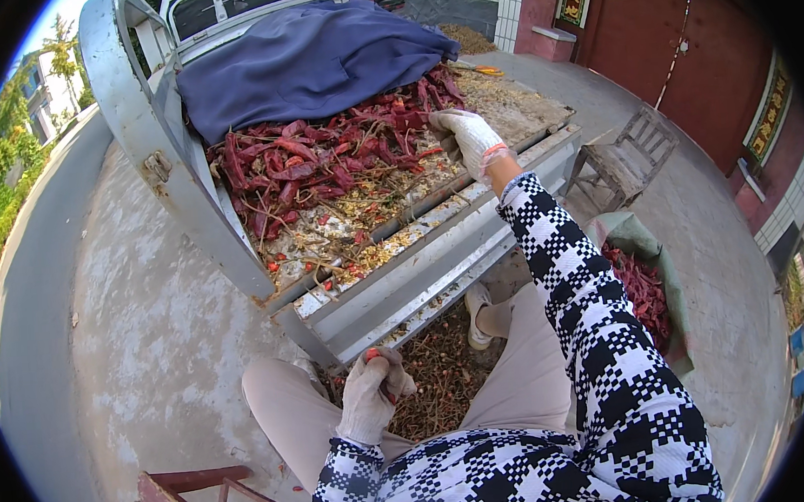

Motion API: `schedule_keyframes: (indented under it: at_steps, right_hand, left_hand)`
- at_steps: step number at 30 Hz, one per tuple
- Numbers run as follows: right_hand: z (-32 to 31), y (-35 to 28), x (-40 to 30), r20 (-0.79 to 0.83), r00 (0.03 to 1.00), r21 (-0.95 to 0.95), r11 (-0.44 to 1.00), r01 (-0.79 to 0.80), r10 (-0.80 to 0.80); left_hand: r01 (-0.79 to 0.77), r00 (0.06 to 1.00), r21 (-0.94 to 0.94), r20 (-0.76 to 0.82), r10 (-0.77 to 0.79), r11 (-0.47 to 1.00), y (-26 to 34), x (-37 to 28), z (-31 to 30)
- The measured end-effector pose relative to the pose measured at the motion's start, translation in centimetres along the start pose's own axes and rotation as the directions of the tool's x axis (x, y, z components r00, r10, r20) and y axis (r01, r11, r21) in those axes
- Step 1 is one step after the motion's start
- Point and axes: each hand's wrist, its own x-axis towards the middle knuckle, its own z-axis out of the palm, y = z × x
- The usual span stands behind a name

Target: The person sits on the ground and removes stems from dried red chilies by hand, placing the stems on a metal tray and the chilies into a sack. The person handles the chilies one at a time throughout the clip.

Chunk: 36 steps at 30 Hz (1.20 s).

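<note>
My left hand (pixel 374 396), in a whitish work glove, is in front of my lap, closed around a red chili pepper (pixel 372 354), mostly hidden by the fingers. My right hand (pixel 466 141), gloved too, reaches out over the tailgate end of a truck bed. Its fingertips meet the right edge of a heap of dried red chili peppers (pixel 312 161). One pepper (pixel 410 119) lies right at those fingertips; whether they grip it is unclear. A blue cloth (pixel 312 61) covers the back of the heap. Loose yellow seeds (pixel 374 253) and stems litter the bed.
The truck's metal side frame (pixel 172 169) rises at left, its folded tailgate (pixel 410 264) before my knees. Stems and debris (pixel 432 375) cover the ground between my feet. At right stand a green sack (pixel 676 323) of peppers and a wooden chair (pixel 623 158). Orange-handled scissors (pixel 489 71) lie on the bed.
</note>
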Motion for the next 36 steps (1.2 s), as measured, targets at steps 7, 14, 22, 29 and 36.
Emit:
schedule_keyframes:
  at_steps: [7,14,22,29,36]
  right_hand:
    - [-0.4,1.2,-1.4,-0.012,0.997,0.122,0.99,0.075,-0.074]
    - [0.4,1.9,-3.6,0.104,0.994,-0.181,0.982,0.053,-0.035]
    - [1.6,2.0,-10.6,0.13,0.99,0.182,0.983,0.027,-0.052]
    - [3.4,5.6,-22.7,0.36,0.91,-0.309,0.894,0.324,-0.205]
    - [6.0,8.4,-27.1,0.679,0.646,-0.508,0.413,0.756,-0.348]
  left_hand:
    - [0.003,0.998,-0.076,0.066,0.002,0.997,-0.2,0.2,-0.1]
    - [0.018,1.0,-0.115,0.024,-0.016,0.993,-0.2,0.2,0.5]
    - [0.033,0.999,-0.214,0.036,-0.026,0.976,0.2,-0.2,0.9]
    - [-0.051,0.998,-0.361,0.02,0.062,0.931,1.8,0.5,2.0]
    - [-0.137,0.991,-0.21,-0.041,0.131,0.968,1.8,0.1,2.8]
